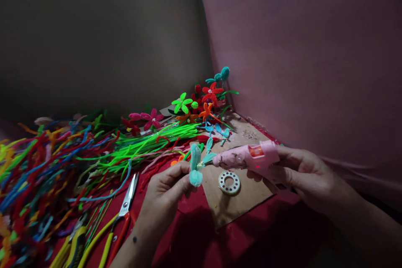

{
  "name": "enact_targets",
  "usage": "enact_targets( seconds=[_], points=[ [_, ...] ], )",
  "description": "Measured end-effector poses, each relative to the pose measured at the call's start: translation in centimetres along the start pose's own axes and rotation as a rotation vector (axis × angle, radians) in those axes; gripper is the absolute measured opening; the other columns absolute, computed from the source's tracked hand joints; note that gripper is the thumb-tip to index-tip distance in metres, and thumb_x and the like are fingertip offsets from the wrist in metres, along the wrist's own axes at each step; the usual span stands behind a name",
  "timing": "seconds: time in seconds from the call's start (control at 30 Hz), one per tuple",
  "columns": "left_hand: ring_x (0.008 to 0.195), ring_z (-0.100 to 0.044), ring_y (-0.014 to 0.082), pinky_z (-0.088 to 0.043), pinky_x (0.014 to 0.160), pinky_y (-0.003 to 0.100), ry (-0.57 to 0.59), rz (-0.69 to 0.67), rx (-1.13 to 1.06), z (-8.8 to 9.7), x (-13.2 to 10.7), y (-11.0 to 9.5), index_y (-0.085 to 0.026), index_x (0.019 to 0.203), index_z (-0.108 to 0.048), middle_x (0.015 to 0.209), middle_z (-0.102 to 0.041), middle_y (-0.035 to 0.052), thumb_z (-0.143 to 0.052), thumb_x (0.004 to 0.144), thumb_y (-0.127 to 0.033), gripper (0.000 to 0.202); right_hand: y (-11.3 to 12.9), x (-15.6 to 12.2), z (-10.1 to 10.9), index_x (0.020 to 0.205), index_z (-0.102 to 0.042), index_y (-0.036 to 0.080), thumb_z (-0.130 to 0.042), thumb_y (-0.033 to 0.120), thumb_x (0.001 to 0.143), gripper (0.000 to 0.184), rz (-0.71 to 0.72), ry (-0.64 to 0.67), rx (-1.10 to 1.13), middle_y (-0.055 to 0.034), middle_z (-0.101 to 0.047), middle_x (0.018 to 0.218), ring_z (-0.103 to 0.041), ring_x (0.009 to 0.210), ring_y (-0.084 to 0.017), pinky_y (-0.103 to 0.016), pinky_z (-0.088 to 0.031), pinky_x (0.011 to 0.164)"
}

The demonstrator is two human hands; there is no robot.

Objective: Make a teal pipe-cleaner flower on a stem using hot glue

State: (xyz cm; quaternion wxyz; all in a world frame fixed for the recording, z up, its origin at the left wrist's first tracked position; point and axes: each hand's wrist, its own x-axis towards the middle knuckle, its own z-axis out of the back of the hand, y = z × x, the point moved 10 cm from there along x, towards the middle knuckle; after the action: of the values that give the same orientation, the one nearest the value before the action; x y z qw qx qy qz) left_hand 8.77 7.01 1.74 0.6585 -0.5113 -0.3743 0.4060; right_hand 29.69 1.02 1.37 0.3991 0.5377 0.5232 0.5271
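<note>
My left hand [166,184] pinches a small teal pipe-cleaner flower [196,163] by its base, holding it up over a red cloth [245,238]. My right hand [295,171] grips a pink hot glue gun [248,157], its nozzle pointing left and almost touching the flower's centre. Beneath them lies a brown cardboard sheet [245,197] with a small white ring-shaped piece [229,182] on it.
A big heap of loose coloured pipe cleaners [56,163] covers the left. Finished pipe-cleaner flowers [201,104] cluster at the back by a pink wall [298,50]. Red-handled scissors [124,213] and yellow-handled pliers [73,247] lie at the front left.
</note>
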Motion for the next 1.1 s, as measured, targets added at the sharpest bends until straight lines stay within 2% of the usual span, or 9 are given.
enact_targets(
  seconds=[0.33,0.4,0.5,0.63,0.7,0.77,0.9,1.0,1.1],
  points=[
    [0.057,-0.044,0.0096,-0.035,0.054,0.021,-0.019,0.005,-0.011,0.1,0.0,0.3,-0.016,0.068,-0.063,0.06,-0.054,-0.0006,-0.061,0.077,-0.025,0.013,0.1,0.0,0.1,0.104,-0.066,0.017,-0.064,0.031,0.077,0.03,-0.01,-0.003,0.012,-0.0052,-0.06,0.068,-0.047,0.054,-0.01,-0.021,-0.039,0.047],
    [0.057,-0.045,0.0092,-0.035,0.053,0.021,-0.064,0.002,-0.054,0.5,0.0,0.3,-0.016,0.068,-0.063,0.06,-0.054,-0.0007,-0.061,0.077,-0.024,0.012,0.3,-0.1,0.5,0.102,-0.066,0.017,-0.065,0.032,0.076,0.03,0.016,-0.023,0.018,-0.0056,-0.06,0.068,-0.047,0.053,-0.011,-0.022,-0.038,0.046],
    [0.057,-0.049,0.0088,-0.038,0.053,0.02,-0.213,-0.018,-0.195,2.0,-0.1,-0.1,-0.016,0.071,-0.064,0.063,-0.058,-0.0003,-0.064,0.076,-0.024,0.01,1.1,-0.1,2.5,0.103,-0.066,0.02,-0.068,0.033,0.073,0.033,0.125,-0.141,-0.047,-0.0065,-0.064,0.073,-0.051,0.055,-0.012,-0.023,-0.041,0.047],
    [0.056,-0.052,0.008,-0.042,0.05,0.017,-0.381,-0.002,-0.468,3.8,-0.1,-0.2,-0.014,0.072,-0.066,0.07,-0.062,0.0008,-0.074,0.064,-0.022,0.013,1.3,0.5,6.1,0.118,-0.056,0.024,-0.063,0.032,0.077,0.043,0.225,-0.321,-0.361,-0.0092,-0.064,0.104,-0.06,0.078,-0.018,-0.028,-0.049,0.064],
    [0.054,-0.053,0.0074,-0.043,0.048,0.016,-0.389,0.006,-0.564,4.0,0.1,-0.1,-0.013,0.069,-0.066,0.07,-0.061,0.0011,-0.077,0.06,-0.019,0.016,0.8,1.1,7.6,0.122,-0.052,0.019,-0.058,0.034,0.08,0.046,0.236,-0.383,-0.615,-0.0117,-0.062,0.107,-0.06,0.089,-0.023,-0.034,-0.05,0.073],
    [0.054,-0.053,0.0076,-0.043,0.047,0.016,-0.379,0.011,-0.618,4.0,0.3,0.1,-0.013,0.068,-0.065,0.069,-0.061,0.0016,-0.078,0.058,-0.018,0.017,0.3,1.9,8.3,0.122,-0.052,0.016,-0.055,0.033,0.079,0.046,0.267,-0.404,-0.928,-0.0125,-0.062,0.103,-0.059,0.089,-0.025,-0.04,-0.049,0.076],
    [0.055,-0.054,0.0072,-0.044,0.047,0.015,-0.359,0.03,-0.635,3.8,0.4,0.6,-0.011,0.069,-0.065,0.069,-0.061,0.0026,-0.078,0.058,-0.017,0.017,-1.0,3.6,8.8,0.122,-0.051,0.013,-0.047,0.025,0.081,0.043,0.31,-0.372,-1.29,-0.0138,-0.061,0.095,-0.056,0.089,-0.028,-0.044,-0.047,0.079],
    [0.054,-0.053,0.0063,-0.044,0.047,0.014,-0.341,0.035,-0.663,3.5,0.6,0.8,-0.011,0.068,-0.065,0.07,-0.06,0.0028,-0.078,0.058,-0.017,0.018,-1.7,4.5,8.7,0.121,-0.051,0.011,-0.044,0.023,0.082,0.042,0.34,-0.328,-1.404,-0.0156,-0.061,0.098,-0.054,0.092,-0.029,-0.044,-0.047,0.079],
    [0.054,-0.052,0.0055,-0.043,0.047,0.013,-0.293,0.029,-0.693,3.1,0.7,0.9,-0.011,0.071,-0.066,0.069,-0.06,0.0024,-0.077,0.06,-0.018,0.017,-1.7,4.8,7.4,0.11,-0.059,0.013,-0.047,0.021,0.08,0.033,0.38,-0.244,-1.442,-0.0148,-0.062,0.099,-0.052,0.095,-0.029,-0.045,-0.045,0.081]
  ],
)
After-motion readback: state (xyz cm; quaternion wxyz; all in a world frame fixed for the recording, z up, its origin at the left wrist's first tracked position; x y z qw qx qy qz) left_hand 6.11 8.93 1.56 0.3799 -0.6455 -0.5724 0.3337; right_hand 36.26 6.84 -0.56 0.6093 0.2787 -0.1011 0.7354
